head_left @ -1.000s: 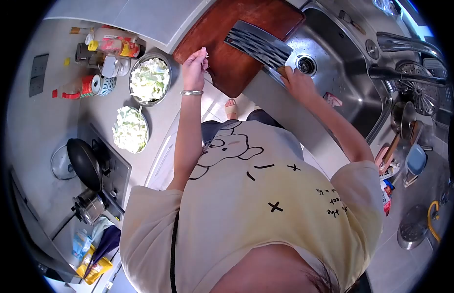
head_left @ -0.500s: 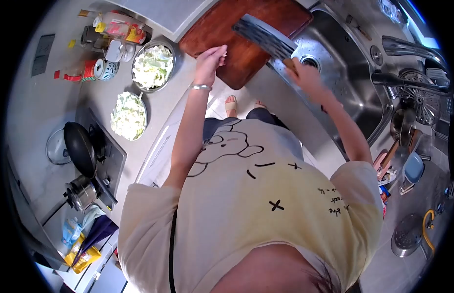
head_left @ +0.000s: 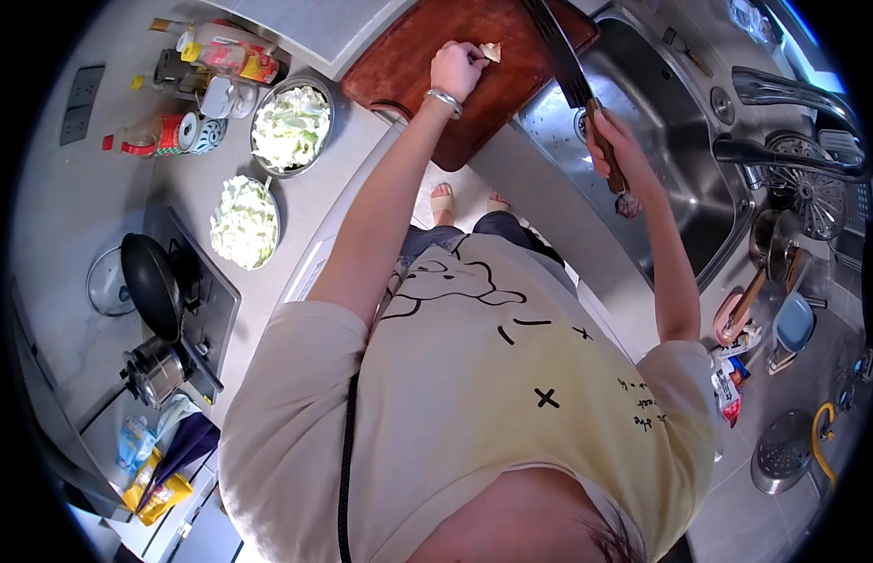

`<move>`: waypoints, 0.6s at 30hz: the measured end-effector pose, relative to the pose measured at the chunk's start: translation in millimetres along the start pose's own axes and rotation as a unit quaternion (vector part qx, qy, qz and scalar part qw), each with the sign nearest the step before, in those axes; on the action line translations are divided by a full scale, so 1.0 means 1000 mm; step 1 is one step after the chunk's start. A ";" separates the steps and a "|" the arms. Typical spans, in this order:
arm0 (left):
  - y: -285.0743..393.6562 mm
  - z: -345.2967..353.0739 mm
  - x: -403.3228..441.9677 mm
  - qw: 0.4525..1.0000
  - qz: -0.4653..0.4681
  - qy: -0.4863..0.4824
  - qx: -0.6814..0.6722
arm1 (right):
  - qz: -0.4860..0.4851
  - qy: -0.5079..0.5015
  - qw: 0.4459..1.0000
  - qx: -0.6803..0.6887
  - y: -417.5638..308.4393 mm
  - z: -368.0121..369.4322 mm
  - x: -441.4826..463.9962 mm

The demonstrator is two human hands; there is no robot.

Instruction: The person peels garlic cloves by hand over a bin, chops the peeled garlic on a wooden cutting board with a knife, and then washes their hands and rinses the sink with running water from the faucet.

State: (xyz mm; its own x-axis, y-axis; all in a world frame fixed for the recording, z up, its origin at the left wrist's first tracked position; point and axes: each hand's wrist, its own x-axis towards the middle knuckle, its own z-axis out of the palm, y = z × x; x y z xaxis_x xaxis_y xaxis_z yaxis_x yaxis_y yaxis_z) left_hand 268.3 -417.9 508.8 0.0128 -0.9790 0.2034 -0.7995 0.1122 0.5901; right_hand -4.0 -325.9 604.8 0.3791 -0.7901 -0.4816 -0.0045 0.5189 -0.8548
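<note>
My left hand (head_left: 458, 71), with a bracelet at the wrist, is closed over the reddish-brown cutting board (head_left: 413, 56). Its fingertips pinch a small pale piece (head_left: 492, 52), possibly a garlic clove. My right hand (head_left: 624, 150) wraps round the wooden handle of a cleaver (head_left: 560, 58) near the sink's left edge. The blade points away from me over the board's right side, seen almost edge-on. A small purplish-white lump (head_left: 628, 205) shows just below the handle's end; I cannot tell what it rests on.
A steel sink (head_left: 680, 141) with a faucet (head_left: 793, 94) lies to the right. On the left counter stand a bowl (head_left: 329, 131) and a second dish of chopped pale-green vegetable (head_left: 244, 223), several bottles (head_left: 232, 58) and a black wok (head_left: 150, 286) on the stove.
My left hand has moved right and away from me over the board, and a pale piece now shows in its fingers. The cleaver has turned from slanting left to pointing away.
</note>
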 end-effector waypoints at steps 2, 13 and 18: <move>-0.005 -0.011 -0.002 0.997 0.029 -0.075 -0.022 | -0.016 0.019 0.998 -0.066 0.009 0.000 -0.004; -0.033 -0.029 -0.044 0.943 -0.064 -0.081 -0.318 | -0.141 0.109 0.823 -0.540 0.052 0.017 -0.010; -0.034 -0.036 -0.055 0.955 -0.051 -0.006 -0.292 | -0.189 0.118 0.785 -0.578 0.065 0.026 -0.002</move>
State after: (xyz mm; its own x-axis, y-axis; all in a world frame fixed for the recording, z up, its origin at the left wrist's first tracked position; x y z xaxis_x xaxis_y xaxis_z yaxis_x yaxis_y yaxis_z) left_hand 315.9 -362.2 505.8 0.0635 -0.9914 0.1148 -0.3226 0.0884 0.9424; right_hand 19.0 -282.1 555.5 0.3736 -0.9259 -0.0561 -0.8212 -0.3020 -0.4841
